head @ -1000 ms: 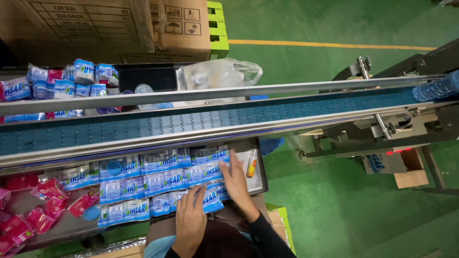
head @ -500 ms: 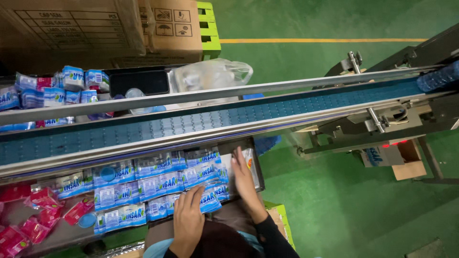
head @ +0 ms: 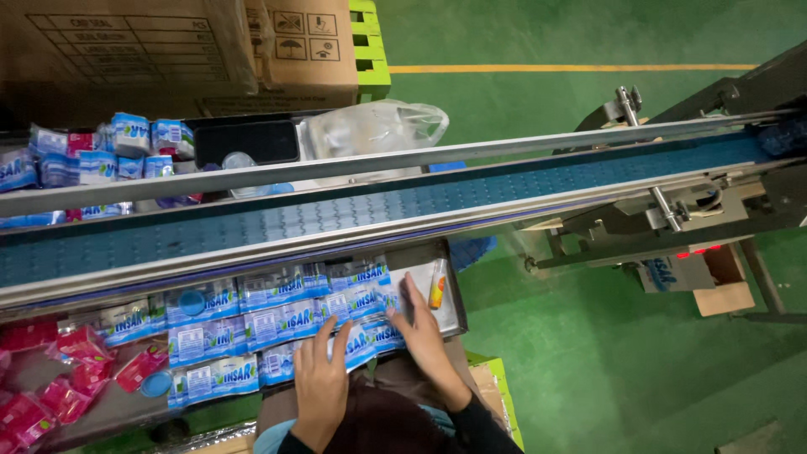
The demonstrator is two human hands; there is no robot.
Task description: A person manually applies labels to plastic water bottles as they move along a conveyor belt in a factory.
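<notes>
**Two hands on a loose spread of packets**

Both our hands lie flat on the blue-and-white packets (head: 277,324) in the tray (head: 450,290) below the belt (head: 471,197). Our left hand (head: 321,382) rests at about 6 o'clock in the view, fingers spread and open, pressing down on the near row without gripping anything. Our right hand (head: 420,332) sits just to its right, fingers straight and together, laid over the packets at the tray's 3 o'clock end; it too grips nothing.

We judge a few risks. The packets look slick and overlap one another, so a sideways push could make a row ride up and slide out of line. The near row hangs close to the tray's 6 o'clock edge, and a pull toward us could tip packets off onto the green floor (head: 605,353). A small orange-and-yellow tube (head: 437,286) lies on bare tray just beside our right fingertips; a sweep toward 3 o'clock could knock it or jam it against the wall. At 9 o'clock the red packets (head: 80,366) lie near the blue ones, and a loose shove could mix the two.
</notes>
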